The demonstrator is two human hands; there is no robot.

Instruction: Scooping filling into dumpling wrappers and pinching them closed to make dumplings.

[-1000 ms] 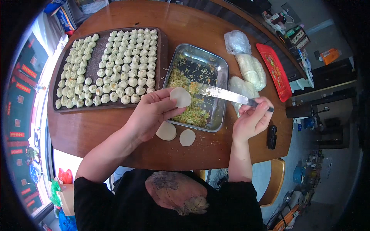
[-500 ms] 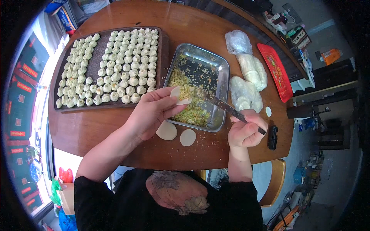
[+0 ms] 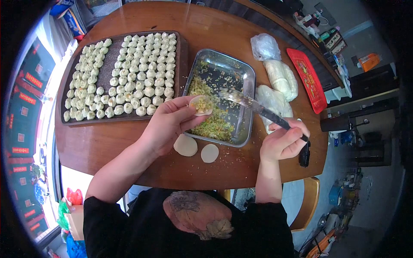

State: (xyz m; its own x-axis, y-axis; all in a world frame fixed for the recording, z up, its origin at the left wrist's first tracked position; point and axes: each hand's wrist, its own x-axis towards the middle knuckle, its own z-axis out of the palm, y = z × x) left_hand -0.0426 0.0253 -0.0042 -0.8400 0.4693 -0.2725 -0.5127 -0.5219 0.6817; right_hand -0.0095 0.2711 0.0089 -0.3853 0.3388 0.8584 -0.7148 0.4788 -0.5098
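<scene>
My left hand (image 3: 174, 122) pinches a round dumpling wrapper (image 3: 200, 111) with greenish chopped filling on it, over the near left edge of a metal tray (image 3: 252, 103). In the tray lies more chopped vegetable filling (image 3: 217, 127), heaped along the left and near side. My right hand (image 3: 285, 139) is closed round the dark handle of a spoon (image 3: 245, 101). The spoon's flat end, with bits of filling stuck to it, hangs over the tray, apart from the wrapper. Two piles of bare wrappers (image 3: 209, 153) lie on the table below the tray.
A dark baking tray (image 3: 103, 77) of finished dumplings in rows stands at the left on the wooden table (image 3: 206, 26). To the right are plastic-wrapped pale dough bundles (image 3: 281, 79), a red tray (image 3: 307, 81) and a black object (image 3: 304, 155). A wooden chair (image 3: 306, 202) stands near the front edge.
My right hand has moved right and slightly up, drawing the spoon away from the wrapper. The filling stays on the wrapper, and my left hand has barely moved.
</scene>
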